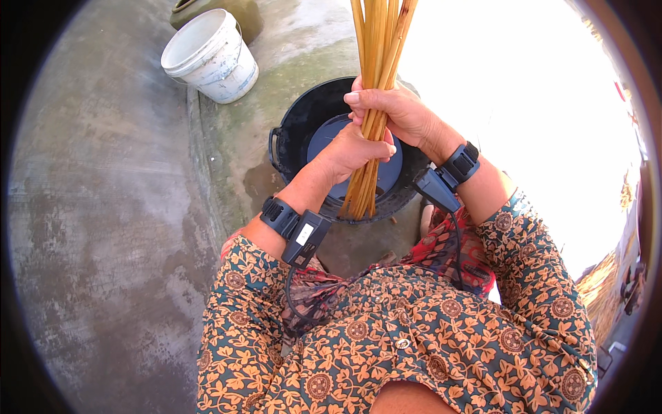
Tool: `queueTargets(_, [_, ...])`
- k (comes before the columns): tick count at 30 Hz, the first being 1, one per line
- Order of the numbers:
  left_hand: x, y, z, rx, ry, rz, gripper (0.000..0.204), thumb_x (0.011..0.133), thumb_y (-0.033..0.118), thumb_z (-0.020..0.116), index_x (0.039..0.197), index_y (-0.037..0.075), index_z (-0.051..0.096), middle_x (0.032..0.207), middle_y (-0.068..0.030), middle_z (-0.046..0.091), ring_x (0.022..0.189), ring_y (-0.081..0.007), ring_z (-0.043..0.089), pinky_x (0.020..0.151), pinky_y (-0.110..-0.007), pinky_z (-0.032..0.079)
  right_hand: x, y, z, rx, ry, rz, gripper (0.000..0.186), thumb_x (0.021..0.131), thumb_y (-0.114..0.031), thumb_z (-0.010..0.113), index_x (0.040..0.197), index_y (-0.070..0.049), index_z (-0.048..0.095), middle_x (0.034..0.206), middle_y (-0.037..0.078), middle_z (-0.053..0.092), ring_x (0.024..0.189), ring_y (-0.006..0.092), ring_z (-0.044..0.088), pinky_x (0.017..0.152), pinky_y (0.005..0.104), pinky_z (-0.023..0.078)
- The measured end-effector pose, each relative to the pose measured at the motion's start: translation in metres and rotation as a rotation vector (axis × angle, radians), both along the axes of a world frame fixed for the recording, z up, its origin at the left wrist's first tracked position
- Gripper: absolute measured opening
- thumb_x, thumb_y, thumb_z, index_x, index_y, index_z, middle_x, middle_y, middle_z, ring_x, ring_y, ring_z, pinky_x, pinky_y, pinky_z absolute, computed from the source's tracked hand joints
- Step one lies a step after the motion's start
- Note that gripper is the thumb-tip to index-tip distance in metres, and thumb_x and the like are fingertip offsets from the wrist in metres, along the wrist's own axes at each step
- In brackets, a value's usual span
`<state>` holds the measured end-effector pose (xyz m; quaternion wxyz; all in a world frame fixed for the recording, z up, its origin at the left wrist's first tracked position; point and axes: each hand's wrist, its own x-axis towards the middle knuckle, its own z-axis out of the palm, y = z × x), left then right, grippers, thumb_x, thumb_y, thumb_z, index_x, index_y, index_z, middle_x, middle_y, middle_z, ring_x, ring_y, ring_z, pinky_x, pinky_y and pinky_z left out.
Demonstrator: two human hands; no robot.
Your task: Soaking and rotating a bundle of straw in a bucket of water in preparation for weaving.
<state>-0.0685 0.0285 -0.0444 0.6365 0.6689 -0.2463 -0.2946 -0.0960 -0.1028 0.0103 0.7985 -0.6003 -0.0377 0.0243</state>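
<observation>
A bundle of long, flat, yellow-brown strips (378,48) stands nearly upright in front of me, its lower ends inside a black rubber tub (289,127) that holds dark liquid. My left hand (355,152) is closed around the bundle's middle. Just above it, my right hand (393,114) grips the same bundle with fingers wrapped round it. Both wrists carry black straps with small dark devices and cables. The bundle hides part of the tub's inside.
A white plastic bucket (221,72) is at the upper left, near an olive-grey vessel (245,21). The concrete ground (103,207) extends around the tub, very bright on the right. Straw-like material (596,283) shows at the far right edge.
</observation>
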Motion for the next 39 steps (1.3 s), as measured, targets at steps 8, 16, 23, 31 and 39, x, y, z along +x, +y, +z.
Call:
queueTargets(8, [0.013,-0.003,0.015,0.13,-0.261,0.135,0.015,0.078,0.008,0.067,0.089,0.006,0.058,0.082,-0.0009,0.059,0.076,-0.0111,0.056,0.069,-0.027,0.047,0.004,0.007,0.011,0.0,-0.153,-0.093,0.021,0.082,-0.024,0.071,0.082,-0.01,0.056,0.07,0.0,0.057,0.072,0.0119,0.06,0.07,0.0268,0.049])
queueTargets(16, [0.017,0.002,0.016,0.096,-0.014,-0.072,0.019,0.076,0.005,0.068,0.088,0.007,0.055,0.081,0.0002,0.054,0.076,-0.0102,0.054,0.068,-0.026,0.046,0.005,0.003,0.009,0.01,-0.09,-0.104,0.019,0.082,-0.022,0.07,0.081,-0.009,0.056,0.068,0.001,0.057,0.068,0.0111,0.059,0.069,0.0274,0.048])
queueTargets(23, [0.018,0.011,0.022,0.14,-0.026,-0.102,0.018,0.074,0.005,0.069,0.086,0.008,0.056,0.08,0.0019,0.054,0.074,-0.0088,0.054,0.065,-0.025,0.046,0.005,0.007,0.002,0.006,0.05,-0.037,0.016,0.085,-0.019,0.069,0.086,-0.009,0.056,0.073,0.0,0.057,0.071,0.0101,0.059,0.08,0.0282,0.049])
queueTargets(31, [0.02,0.001,0.025,0.175,-0.107,-0.025,0.02,0.076,0.008,0.068,0.09,0.004,0.055,0.083,-0.0008,0.056,0.073,-0.0109,0.057,0.066,-0.026,0.049,0.009,0.008,0.011,0.041,-0.165,-0.174,0.021,0.083,-0.022,0.071,0.08,-0.009,0.055,0.068,0.001,0.058,0.068,0.0105,0.059,0.068,0.0265,0.05])
queueTargets(39, [0.023,0.003,0.023,0.122,-0.39,0.16,0.025,0.075,0.017,0.07,0.093,0.002,0.062,0.087,-0.0113,0.068,0.081,-0.0241,0.067,0.073,-0.034,0.052,0.006,0.012,0.01,0.07,-0.205,-0.131,0.021,0.083,-0.021,0.072,0.08,-0.01,0.055,0.07,-0.001,0.056,0.067,0.0103,0.059,0.071,0.0267,0.051])
